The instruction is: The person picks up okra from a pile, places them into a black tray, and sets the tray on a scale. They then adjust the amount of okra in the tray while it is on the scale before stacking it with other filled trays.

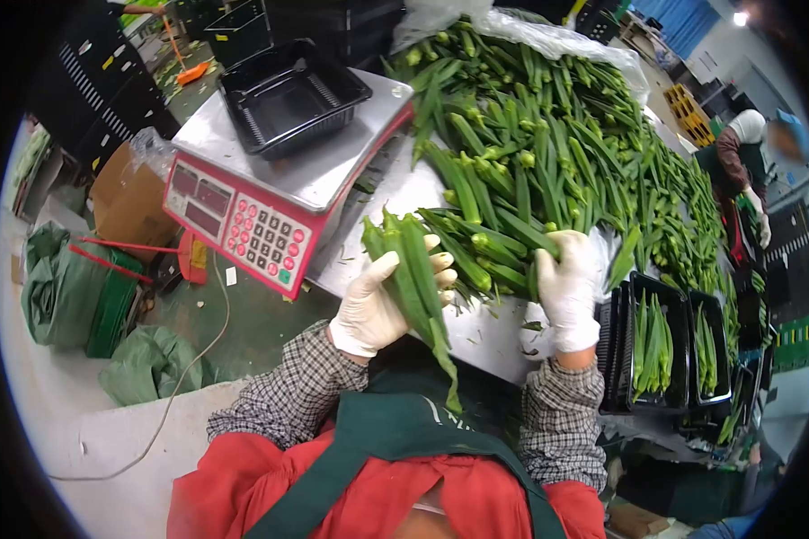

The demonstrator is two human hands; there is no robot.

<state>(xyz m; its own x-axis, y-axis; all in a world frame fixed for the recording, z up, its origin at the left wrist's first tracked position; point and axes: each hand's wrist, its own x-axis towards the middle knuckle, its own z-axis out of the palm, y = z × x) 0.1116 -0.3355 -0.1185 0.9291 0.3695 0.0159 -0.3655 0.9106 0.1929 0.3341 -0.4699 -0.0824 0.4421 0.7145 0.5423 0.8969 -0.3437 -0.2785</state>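
My left hand [373, 305], in a white glove, is wrapped round several green okra pods [413, 274] in front of my apron. At the near edge of a large okra heap [548, 153], my right hand [571, 292], also gloved, has its fingers closed on an okra pod [532, 235]. An empty black tray [288, 99] rests on the metal plate of a red and white scale [243, 220] to the left.
Black trays holding okra [652, 346] stand at the right. Clear plastic [557, 40] edges the heap's far side. Another person [742, 148] stands at the far right. On the floor at left are a cardboard box [130, 198] and green bags [153, 364].
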